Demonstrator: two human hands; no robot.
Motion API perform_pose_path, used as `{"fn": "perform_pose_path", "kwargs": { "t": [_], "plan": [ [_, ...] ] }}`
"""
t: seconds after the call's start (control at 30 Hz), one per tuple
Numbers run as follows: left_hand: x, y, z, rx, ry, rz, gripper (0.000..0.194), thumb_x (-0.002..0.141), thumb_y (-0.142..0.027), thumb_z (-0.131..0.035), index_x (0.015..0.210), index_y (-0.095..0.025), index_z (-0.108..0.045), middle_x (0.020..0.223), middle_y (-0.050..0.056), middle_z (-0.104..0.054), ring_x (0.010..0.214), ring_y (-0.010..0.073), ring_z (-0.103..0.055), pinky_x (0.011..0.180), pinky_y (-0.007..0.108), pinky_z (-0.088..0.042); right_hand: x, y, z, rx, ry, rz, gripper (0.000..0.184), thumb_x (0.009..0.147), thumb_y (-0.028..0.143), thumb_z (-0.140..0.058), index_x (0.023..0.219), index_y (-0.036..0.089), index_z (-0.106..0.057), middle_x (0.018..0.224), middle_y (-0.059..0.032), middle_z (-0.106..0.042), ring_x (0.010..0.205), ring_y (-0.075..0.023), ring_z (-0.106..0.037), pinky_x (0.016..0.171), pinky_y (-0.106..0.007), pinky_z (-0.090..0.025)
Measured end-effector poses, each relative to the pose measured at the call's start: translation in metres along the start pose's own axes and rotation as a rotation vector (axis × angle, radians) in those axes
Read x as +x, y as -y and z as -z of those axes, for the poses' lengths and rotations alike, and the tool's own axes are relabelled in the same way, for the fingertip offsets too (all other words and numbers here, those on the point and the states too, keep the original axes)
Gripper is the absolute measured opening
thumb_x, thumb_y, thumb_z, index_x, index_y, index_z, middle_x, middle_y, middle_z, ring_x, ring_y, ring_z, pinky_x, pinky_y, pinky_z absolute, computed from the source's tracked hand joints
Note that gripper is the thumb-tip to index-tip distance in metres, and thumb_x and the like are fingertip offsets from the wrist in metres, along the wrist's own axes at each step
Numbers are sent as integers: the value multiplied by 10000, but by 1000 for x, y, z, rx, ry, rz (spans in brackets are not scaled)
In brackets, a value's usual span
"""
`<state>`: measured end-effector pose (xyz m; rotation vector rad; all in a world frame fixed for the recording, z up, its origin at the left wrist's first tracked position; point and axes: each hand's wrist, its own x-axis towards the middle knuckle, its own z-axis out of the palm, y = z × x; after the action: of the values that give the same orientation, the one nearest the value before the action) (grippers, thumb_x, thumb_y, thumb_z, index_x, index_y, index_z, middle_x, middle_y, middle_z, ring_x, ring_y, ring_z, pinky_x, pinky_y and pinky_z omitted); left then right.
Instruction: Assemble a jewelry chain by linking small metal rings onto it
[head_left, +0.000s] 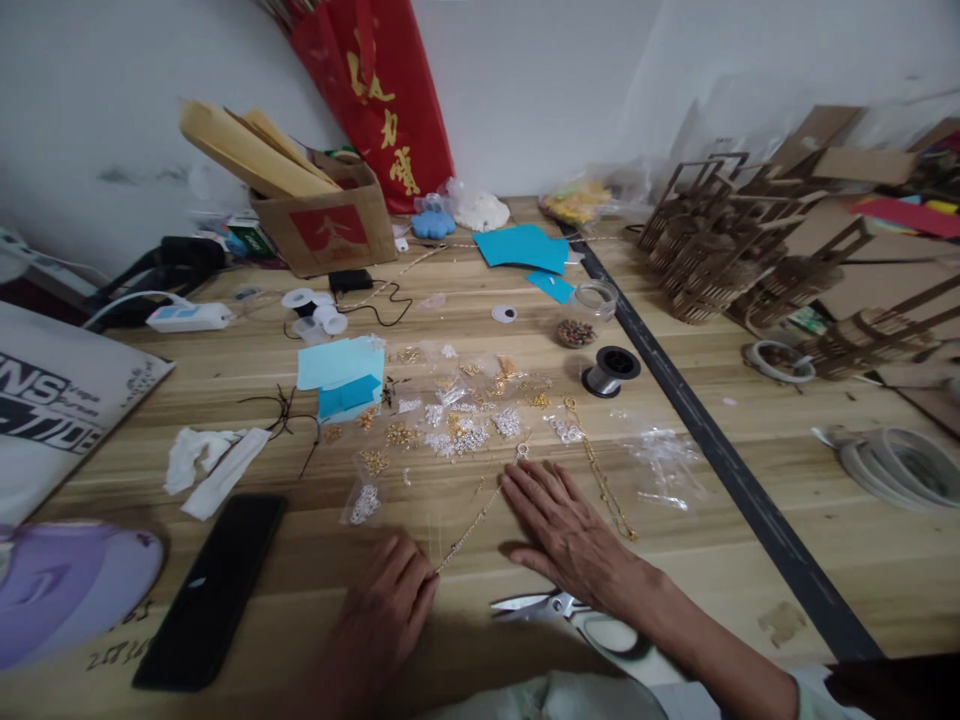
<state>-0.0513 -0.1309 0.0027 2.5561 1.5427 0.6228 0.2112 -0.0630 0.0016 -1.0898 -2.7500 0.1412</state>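
Note:
A thin chain (472, 530) stretches at a slant across the wooden table. My left hand (386, 605) pinches its near end between closed fingers. Flat on the table lies my right hand (566, 530), fingers stretched out, its fingertips by the chain's far end and a small ring (523, 451). Scissors (559, 604) with white handles rest partly under the right forearm. To the right of that hand is a gold chain (596, 470). Beyond both hands, small plastic bags hold gold and silver jewelry findings (466, 438). A bag of silver rings (365, 504) lies above my left hand.
A black phone (214, 590) and white cloth strips (225, 478) lie left. A wire spool (611, 371), a jar of beads (576, 332) and blue paper (521, 248) are farther back. A dark strip (720, 460) crosses the table, with wooden lantern-like frames (705, 240) beyond.

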Motion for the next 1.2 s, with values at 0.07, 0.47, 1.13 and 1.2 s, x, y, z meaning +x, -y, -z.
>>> {"fn": "perform_pose_path", "kwargs": {
  "t": [0.07, 0.47, 1.13, 1.2],
  "plan": [
    [0, 2, 0, -13, 0, 10, 226, 942, -181, -411, 776, -213, -561, 774, 32, -617, 766, 210, -588, 750, 356, -505, -1, 0, 2, 1, -2, -4, 729, 954, 523, -442, 1521, 139, -192, 1526, -138, -348, 1425, -306, -231, 1129, -549, -271],
    [27, 21, 17, -75, 5, -3, 257, 965, -220, -402, 770, -203, -569, 750, 21, -607, 733, 195, -553, 716, 336, -461, -7, -27, 11, -93, -18, -160, 660, 969, 490, -425, 1516, 185, -217, 1552, -125, -294, 1445, -310, -171, 1147, -542, -213],
    [74, 12, -12, -31, 217, -474, 337, 959, -177, -448, 1280, -157, -550, 1350, 56, -587, 1350, 252, -407, 1088, 427, -392, 10, -29, 11, -107, 53, -165, 622, 954, 508, -460, 1478, 205, -319, 1530, -135, -327, 1412, -328, -233, 1102, -568, -279],
    [76, 13, -14, -39, 211, -470, 342, 962, -176, -449, 1292, -157, -538, 1348, 62, -589, 1340, 242, -425, 1086, 422, -394, 11, -29, 10, -112, 61, -175, 624, 956, 498, -463, 1481, 198, -312, 1527, -137, -334, 1411, -332, -236, 1105, -569, -274]
  ]
}}
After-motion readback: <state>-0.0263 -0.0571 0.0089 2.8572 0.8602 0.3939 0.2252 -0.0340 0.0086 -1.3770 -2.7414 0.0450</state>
